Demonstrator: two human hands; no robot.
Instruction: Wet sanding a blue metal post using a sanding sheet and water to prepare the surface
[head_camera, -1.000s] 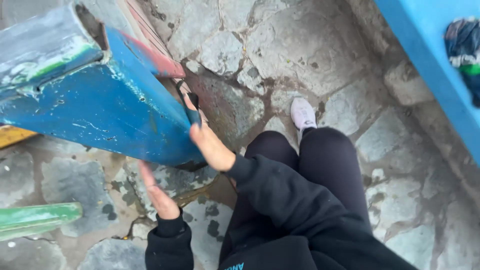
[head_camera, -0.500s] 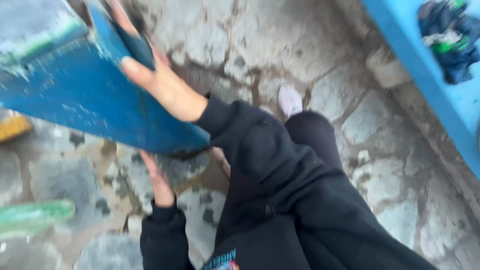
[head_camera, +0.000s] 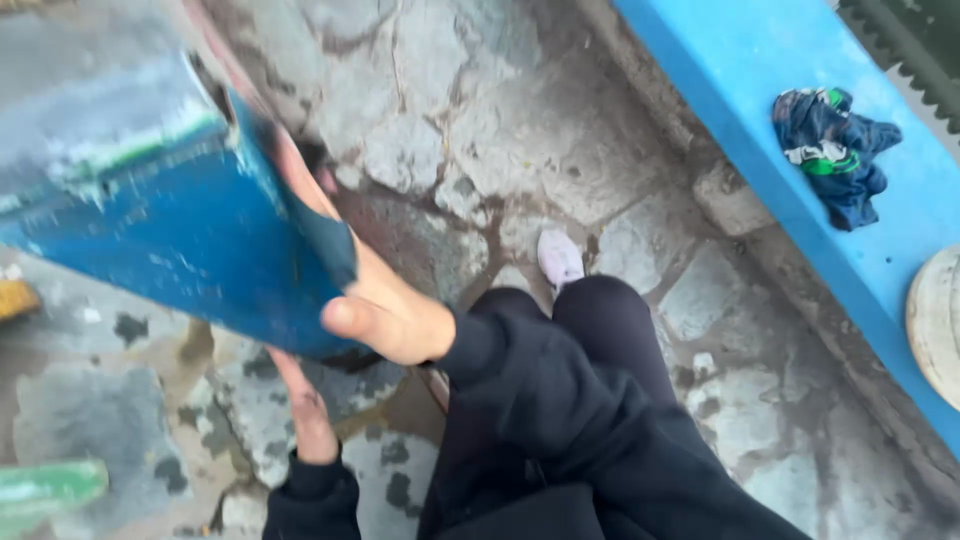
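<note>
Nearest the camera, at about six o'clock, the person's black sleeves and dark trousers fill the lower middle of the view. The left hand (head_camera: 305, 415) reaches up from about seven o'clock, fingers stretched out flat and pressed against the underside of the blue painted wooden piece (head_camera: 170, 235); they are not curled round it, only propping it from below. Just above and to the right, near the centre, the right hand (head_camera: 385, 310) grips the lower right edge of the same piece, the thumb lying along the near face and the fingers wrapped behind the edge, partly hidden by the wood. The blue piece itself is large and worn, with scuffed paint and a grey top streaked with green, and it stands tilted off the ground across the nine to eleven o'clock part of the view, carried by both hands. A white shoe (head_camera: 560, 258) shows just past the knees, at about twelve o'clock from them, resting on the stone paving (head_camera: 470, 120). At eight o'clock a green painted board (head_camera: 45, 490) lies on the stones. Farther off, from one to four o'clock, runs a blue ledge (head_camera: 800, 220), with a crumpled dark blue cloth (head_camera: 835, 150) lying on it at two o'clock.
</note>
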